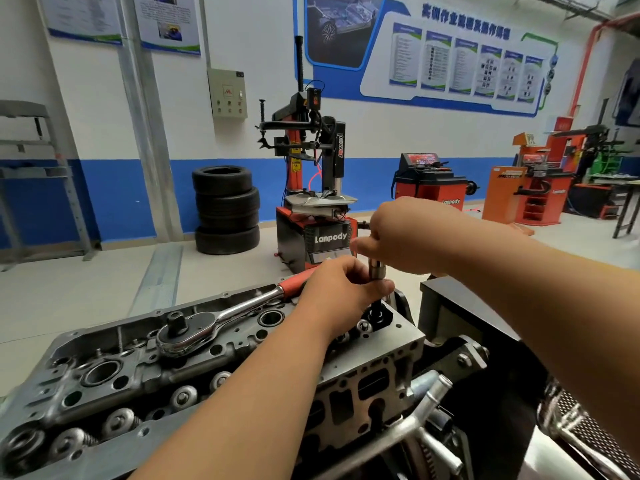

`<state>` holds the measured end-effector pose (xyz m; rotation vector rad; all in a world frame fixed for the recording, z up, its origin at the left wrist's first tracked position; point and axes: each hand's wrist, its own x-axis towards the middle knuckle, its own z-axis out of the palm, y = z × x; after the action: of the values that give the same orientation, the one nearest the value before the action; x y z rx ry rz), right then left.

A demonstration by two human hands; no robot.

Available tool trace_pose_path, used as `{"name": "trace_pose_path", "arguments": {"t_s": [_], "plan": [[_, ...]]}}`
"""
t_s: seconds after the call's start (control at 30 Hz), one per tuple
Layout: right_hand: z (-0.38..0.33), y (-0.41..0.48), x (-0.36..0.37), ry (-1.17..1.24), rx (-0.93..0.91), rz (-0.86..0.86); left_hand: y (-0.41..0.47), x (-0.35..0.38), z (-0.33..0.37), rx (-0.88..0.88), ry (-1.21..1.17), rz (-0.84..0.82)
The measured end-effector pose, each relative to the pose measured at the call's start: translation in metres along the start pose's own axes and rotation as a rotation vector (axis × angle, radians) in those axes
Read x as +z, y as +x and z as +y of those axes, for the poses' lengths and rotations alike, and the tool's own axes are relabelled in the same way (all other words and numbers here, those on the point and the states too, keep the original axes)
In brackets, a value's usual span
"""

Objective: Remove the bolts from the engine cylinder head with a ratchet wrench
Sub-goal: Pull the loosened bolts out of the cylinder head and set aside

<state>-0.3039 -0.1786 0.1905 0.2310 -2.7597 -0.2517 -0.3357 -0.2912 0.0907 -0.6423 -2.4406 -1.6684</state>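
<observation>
fingers (363,247) of the right hand (405,233) are curled round the upright socket (376,270), whose foot is pinched by the left hand (341,289) over a bolt (375,311) at the far end of the cylinder head (363,368). the ratchet wrench (207,323) is seen lying loose on the head; removal is judged unfinished.

The right hand (405,233) curls its fingers round the top of an upright socket (376,270). Just below them, the left hand (341,289) pinches its lower end, directly above a bolt (375,311) in the cylinder head (363,362). Left of the fingers, the ratchet wrench (207,323) lies untouched on the head.
</observation>
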Motion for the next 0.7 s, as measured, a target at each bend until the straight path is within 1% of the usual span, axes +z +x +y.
{"name": "trace_pose_path", "arguments": {"t_s": [0.1, 0.17, 0.27, 0.33, 0.4, 0.43, 0.47, 0.53, 0.6, 0.7], "plan": [[0.0, 0.0, -0.01, -0.026, -0.094, -0.109, -0.003, -0.002, 0.0, -0.007, 0.022, -0.046], [0.0, -0.001, -0.015, -0.05, -0.158, -0.189, -0.005, -0.003, 0.002, -0.02, 0.09, -0.088], [-0.002, -0.007, -0.018, 0.032, -0.18, -0.267, -0.01, -0.004, 0.005, -0.069, 0.174, -0.137], [-0.008, -0.011, -0.016, 0.087, -0.188, -0.264, -0.012, -0.004, 0.007, -0.062, 0.234, -0.134], [-0.014, -0.013, -0.013, 0.128, -0.182, -0.238, -0.011, -0.002, 0.01, 0.001, 0.335, -0.097], [-0.017, -0.011, -0.011, 0.108, -0.164, -0.212, -0.01, -0.001, 0.012, 0.022, 0.365, -0.07], [-0.018, -0.009, -0.01, 0.046, -0.132, -0.177, -0.009, 0.0, 0.013, 0.023, 0.371, -0.05], [-0.02, -0.005, -0.008, -0.16, -0.064, -0.105, -0.008, 0.003, 0.014, -0.003, 0.367, -0.013], [-0.018, 0.0, -0.008, -0.291, -0.035, -0.091, -0.006, 0.004, 0.012, -0.032, 0.358, 0.004], [-0.014, 0.006, -0.01, -0.232, -0.066, -0.19, -0.007, 0.005, 0.01, -0.043, 0.379, 0.01]]}}
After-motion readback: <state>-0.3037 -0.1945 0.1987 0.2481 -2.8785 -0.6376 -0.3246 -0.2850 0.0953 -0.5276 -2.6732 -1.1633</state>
